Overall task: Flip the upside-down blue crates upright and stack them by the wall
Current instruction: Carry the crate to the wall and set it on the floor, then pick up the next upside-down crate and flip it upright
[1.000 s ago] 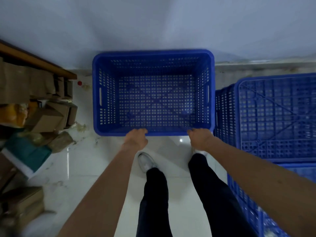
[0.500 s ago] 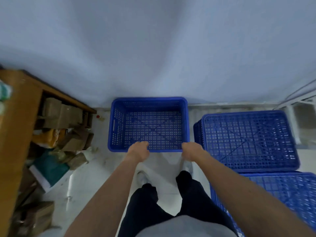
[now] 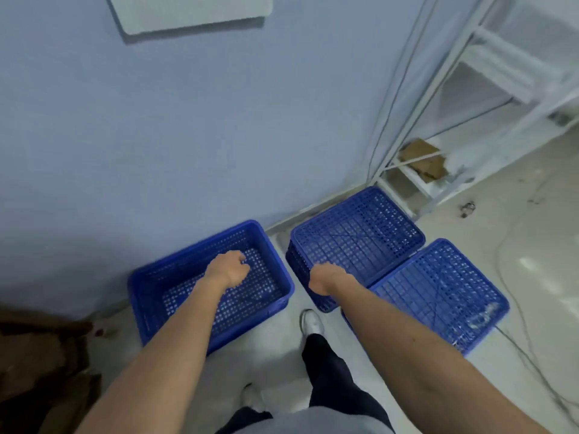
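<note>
An upright blue crate (image 3: 250, 324) stands on the floor against the blue wall. My left hand (image 3: 228, 269) hovers over its inside with loosely curled fingers and holds nothing. To the right an upside-down blue crate (image 3: 360, 239) sits by the wall, and a second upside-down crate (image 3: 438, 292) lies just in front of it. My right hand (image 3: 324, 278) hangs over the near left corner of the first upside-down crate. Its fingers point down and are mostly hidden, and nothing shows in its grasp.
A white metal rack (image 3: 470, 89) with a piece of cardboard (image 3: 423, 161) stands at the right by the wall. A cable (image 3: 517, 339) runs over the pale floor on the right. Brown boxes (image 3: 40, 355) lie at the lower left. My shoe (image 3: 310, 321) is between the crates.
Both hands have let go of the upright crate's near rim and lifted. The view has risen and swung right, so the rack and both upside-down crates now show.
</note>
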Demonstrator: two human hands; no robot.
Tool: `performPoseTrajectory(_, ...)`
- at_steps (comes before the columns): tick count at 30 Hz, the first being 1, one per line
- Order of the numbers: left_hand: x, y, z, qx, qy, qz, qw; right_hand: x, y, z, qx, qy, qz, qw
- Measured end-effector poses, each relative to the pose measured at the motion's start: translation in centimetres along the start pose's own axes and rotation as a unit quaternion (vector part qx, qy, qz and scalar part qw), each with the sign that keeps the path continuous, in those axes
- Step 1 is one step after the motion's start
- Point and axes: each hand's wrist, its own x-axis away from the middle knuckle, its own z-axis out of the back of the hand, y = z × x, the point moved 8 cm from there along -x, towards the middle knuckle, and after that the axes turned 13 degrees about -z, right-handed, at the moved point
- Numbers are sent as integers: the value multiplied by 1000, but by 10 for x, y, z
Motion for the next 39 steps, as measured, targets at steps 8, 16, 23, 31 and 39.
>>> performPoseTrajectory(8, 9, 71, -33, 40, -50, -97, 993, 66, 90, -48, -88, -17, -109, 990)
performPoseTrajectory(16, 8, 185, -100, -16, -111, -190, 975, 113, 209, -119, -193, -14, -205, 960)
performPoseTrajectory(23, 27, 305, -182, -64, -145, -243, 957, 157, 317, -185, -249, -37, -250, 935)
performPoseTrajectory(31, 36, 421, -289, -19, -189, -230, 955, 179, 456, -254, -296, -49, -291, 908)
performPoseTrajectory(39, 29, 464, -347, -89, -217, -224, 946, 168, 520, -317, -331, -90, -306, 888)
